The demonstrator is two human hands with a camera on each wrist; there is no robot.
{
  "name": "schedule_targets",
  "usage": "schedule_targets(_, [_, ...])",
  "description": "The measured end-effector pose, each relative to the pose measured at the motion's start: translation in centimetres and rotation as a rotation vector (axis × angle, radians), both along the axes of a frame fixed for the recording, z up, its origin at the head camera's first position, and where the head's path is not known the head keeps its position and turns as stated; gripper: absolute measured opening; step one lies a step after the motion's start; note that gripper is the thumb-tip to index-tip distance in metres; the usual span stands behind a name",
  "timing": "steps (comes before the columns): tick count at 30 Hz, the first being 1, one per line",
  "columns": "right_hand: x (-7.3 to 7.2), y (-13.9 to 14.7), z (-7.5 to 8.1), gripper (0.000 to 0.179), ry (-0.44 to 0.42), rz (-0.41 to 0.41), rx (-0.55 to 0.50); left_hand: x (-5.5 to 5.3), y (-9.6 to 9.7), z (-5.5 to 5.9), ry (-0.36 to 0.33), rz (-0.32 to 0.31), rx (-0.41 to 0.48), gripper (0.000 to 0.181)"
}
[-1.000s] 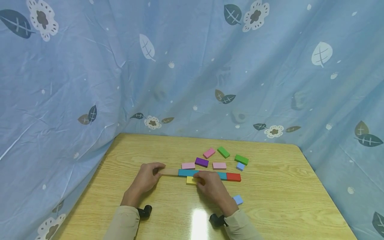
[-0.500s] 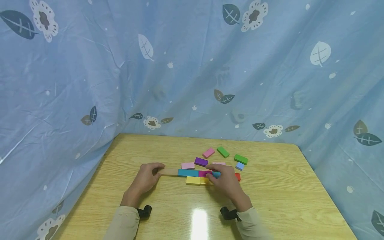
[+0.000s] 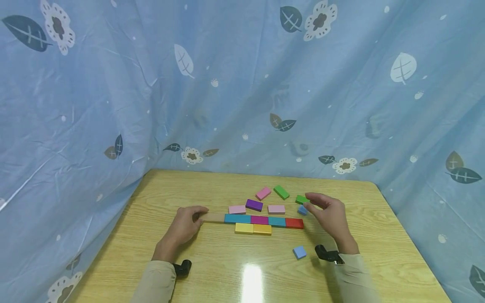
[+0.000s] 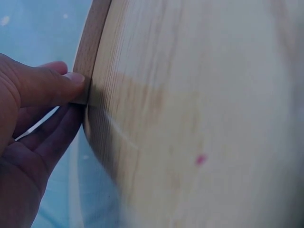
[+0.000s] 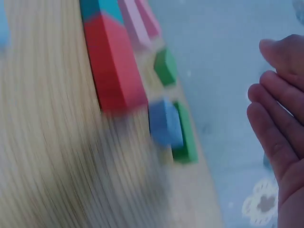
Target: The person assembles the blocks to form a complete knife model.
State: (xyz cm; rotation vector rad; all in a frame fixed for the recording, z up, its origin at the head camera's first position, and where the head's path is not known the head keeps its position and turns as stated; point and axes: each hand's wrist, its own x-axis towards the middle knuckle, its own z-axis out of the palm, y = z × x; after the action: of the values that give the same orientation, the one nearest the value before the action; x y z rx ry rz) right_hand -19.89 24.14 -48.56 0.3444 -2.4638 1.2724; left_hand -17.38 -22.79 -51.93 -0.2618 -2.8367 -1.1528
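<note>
My left hand (image 3: 185, 226) pinches the end of a plain wooden block (image 3: 214, 217) between thumb and fingers; the left wrist view shows the thumb (image 4: 71, 81) on its side. That block begins a row continuing rightward with a long blue block (image 3: 237, 219), a magenta block (image 3: 259, 220), a teal block (image 3: 277, 222) and a red block (image 3: 294, 223). Past the row's right end hovers my right hand (image 3: 331, 216), fingers apart and holding nothing. Its fingertips overlap a green block (image 3: 301, 199) and a small blue block (image 3: 302, 210) in the head view.
A yellow block (image 3: 244, 228) and an orange-yellow block (image 3: 262, 229) lie against the row's near side. Behind it lie pink blocks (image 3: 276, 209), a purple block (image 3: 254, 205) and another green block (image 3: 281, 192). A light blue block (image 3: 299, 252) sits nearer me. Curtain surrounds the table.
My right hand has moved rightward from over the middle of the row to beyond the red block, uncovering the magenta, teal and orange-yellow blocks. The left hand keeps its place.
</note>
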Motion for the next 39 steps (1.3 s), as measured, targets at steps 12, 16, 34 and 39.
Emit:
schedule_targets(12, [-2.0,4.5,-2.1,0.036,-0.09,0.016,-0.045,0.0,0.0,-0.2,0.002,0.004,-0.003,0.037])
schedule_targets(16, [-2.8,5.0,-2.8,0.037,-0.132,0.038,-0.059,0.0,0.1,-0.1,0.002,0.009,-0.003,0.037])
schedule_targets(34, [-4.5,4.8,-4.3,0.041,-0.247,0.071,-0.026,0.0,0.1,0.2,-0.008,0.004,-0.008,0.037])
schedule_targets(39, [-4.4,4.6,-4.5,0.043,-0.26,0.073,-0.043,0.1,0.0,0.1,-0.003,0.002,-0.01,0.037])
